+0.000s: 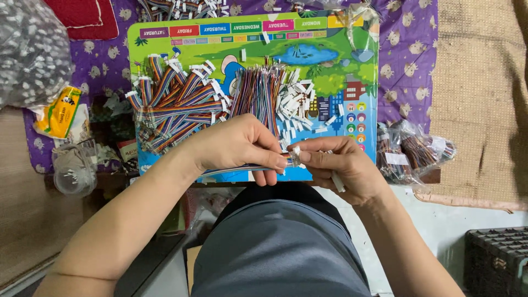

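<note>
- Wire bundles (181, 104) and loose white plugs (294, 104) crowd the middle of the colourful board (363, 60), just beyond both hands.
- The board's upper strip is mostly bare.
- Bagged wires (412, 148) block the right edge; a plastic cup (74, 168) and yellow packet (58, 113) block the left.

Colourful picture board (330, 49), heaped ribbon-wire bundles (176, 104), loose white connectors (294, 104)

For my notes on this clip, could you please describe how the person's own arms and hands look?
Both forearms are bare, with no sleeves in view. The left hand and right hand wear no gloves, and no rings, watch or bracelets are visible. The fingernails look short and unpainted.
</note>
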